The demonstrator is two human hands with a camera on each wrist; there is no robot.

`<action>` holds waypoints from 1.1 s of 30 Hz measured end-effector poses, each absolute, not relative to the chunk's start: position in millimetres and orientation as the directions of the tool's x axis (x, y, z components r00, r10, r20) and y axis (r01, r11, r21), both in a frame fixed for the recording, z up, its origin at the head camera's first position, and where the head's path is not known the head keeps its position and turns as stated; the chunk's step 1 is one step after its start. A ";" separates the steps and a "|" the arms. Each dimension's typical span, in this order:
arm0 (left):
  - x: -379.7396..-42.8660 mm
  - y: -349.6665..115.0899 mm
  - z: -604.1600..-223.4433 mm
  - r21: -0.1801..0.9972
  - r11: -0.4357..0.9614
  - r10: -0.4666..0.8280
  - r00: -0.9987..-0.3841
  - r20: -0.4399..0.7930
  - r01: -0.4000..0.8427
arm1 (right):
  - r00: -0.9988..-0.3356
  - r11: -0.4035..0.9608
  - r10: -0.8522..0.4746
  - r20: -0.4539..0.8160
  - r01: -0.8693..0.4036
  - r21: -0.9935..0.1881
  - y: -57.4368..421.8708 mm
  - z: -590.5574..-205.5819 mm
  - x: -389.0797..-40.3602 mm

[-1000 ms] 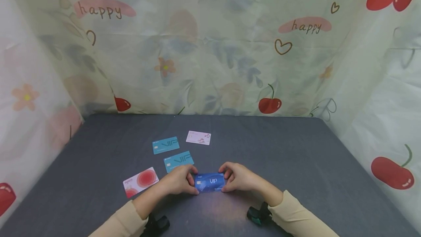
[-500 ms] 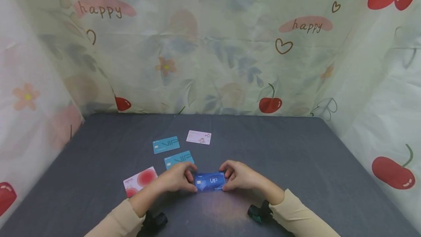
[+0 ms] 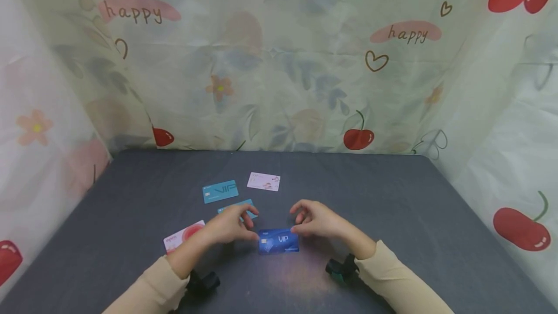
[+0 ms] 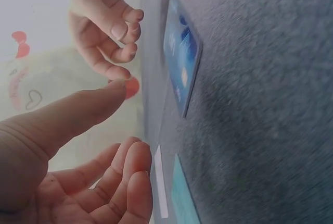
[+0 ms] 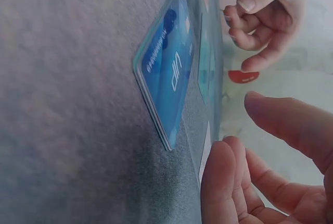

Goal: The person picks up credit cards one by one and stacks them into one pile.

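Observation:
A dark blue VIP card [image 3: 279, 242] lies flat on the table between both hands. In the right wrist view its edge shows layers, so the blue card [image 5: 169, 73] tops a small stack. My left hand [image 3: 231, 224] hovers just left of it, thumb and fingers apart and loosely bent, holding nothing. On the other side my right hand [image 3: 320, 219] is raised the same way, its thumb tip near the card's upper right corner in the head view. Both wrist views show air between the fingers and the stack.
Two teal VIP cards [image 3: 220, 192] lie behind the left hand, the nearer one partly covered by it. A pale pink card [image 3: 263, 181] is farther back. A white card with red circles [image 3: 183, 236] sits under the left forearm in view. Printed curtains [image 3: 279, 86] enclose the dark table [image 3: 370, 188].
Both hands have let go of the blue card stack's short sides and lifted up and slightly away. The stack stays where it was.

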State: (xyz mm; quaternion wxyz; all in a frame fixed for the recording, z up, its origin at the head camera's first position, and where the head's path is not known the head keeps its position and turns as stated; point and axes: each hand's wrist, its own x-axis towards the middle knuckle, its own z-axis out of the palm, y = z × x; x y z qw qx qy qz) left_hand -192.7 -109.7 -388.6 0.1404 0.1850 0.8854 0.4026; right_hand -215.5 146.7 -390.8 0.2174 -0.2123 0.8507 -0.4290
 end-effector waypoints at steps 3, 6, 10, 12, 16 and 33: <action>-198.0 -111.3 -386.0 0.771 0.603 0.428 -0.899 -0.095 0.205 | -0.827 0.539 -0.533 -0.178 -0.170 -0.825 143.4 -391.4 -221.4; -203.4 -112.9 -383.5 0.776 0.600 0.411 -0.907 -0.090 0.194 | -0.839 0.533 -0.518 -0.164 -0.168 -0.829 140.5 -393.0 -227.6; -211.5 -114.9 -381.1 0.770 0.610 0.378 -0.923 -0.074 0.188 | -0.855 0.540 -0.496 -0.151 -0.167 -0.825 137.8 -394.9 -237.0; -216.3 -115.9 -381.2 0.766 0.618 0.351 -0.934 -0.072 0.174 | -0.865 0.547 -0.479 -0.151 -0.159 -0.822 136.4 -395.0 -242.3; -226.5 -117.8 -380.3 0.770 0.624 0.292 -0.954 -0.071 0.134 | -0.885 0.552 -0.440 -0.152 -0.133 -0.824 133.7 -394.6 -253.3; -266.5 -117.8 -390.7 0.741 0.665 0.159 -0.987 -0.019 0.093 | -0.935 0.584 -0.296 -0.194 -0.017 -0.812 113.2 -394.3 -288.1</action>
